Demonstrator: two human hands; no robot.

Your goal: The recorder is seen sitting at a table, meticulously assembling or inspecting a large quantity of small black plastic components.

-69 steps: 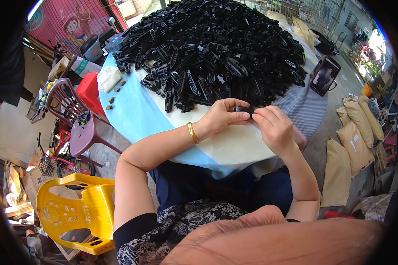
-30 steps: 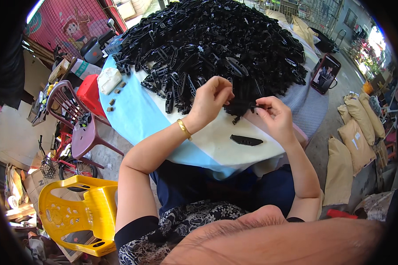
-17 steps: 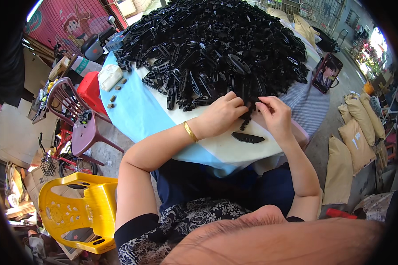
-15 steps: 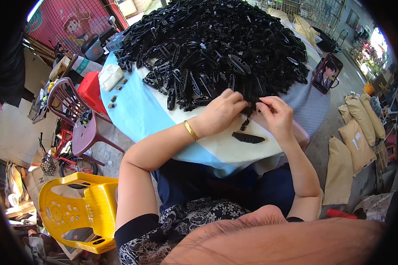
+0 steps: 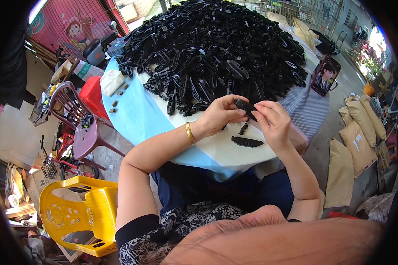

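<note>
Both my hands meet over the near side of a round table point(image 5: 141, 117) and pinch one small black plastic part point(image 5: 244, 106) between them. My left hand point(image 5: 219, 115), with a gold bangle at the wrist, grips its left end. My right hand point(image 5: 273, 121) holds its right end. Beneath the hands a long black curved piece point(image 5: 246, 141) and a small black bit point(image 5: 243, 129) lie on the pale tabletop. A big heap of black plastic parts point(image 5: 216, 48) covers the far half of the table.
A phone in a case point(image 5: 325, 75) leans at the table's right edge. A white cloth point(image 5: 111, 82) and small brown bits lie at its left. A yellow plastic chair point(image 5: 77, 214), a maroon chair point(image 5: 77, 123) and a red stool stand to the left. Tan sacks point(image 5: 356, 145) sit right.
My hands drew a part from the heap's edge, dipped toward the table, then rose again holding a small black piece. A long black piece now lies on the table below them.
</note>
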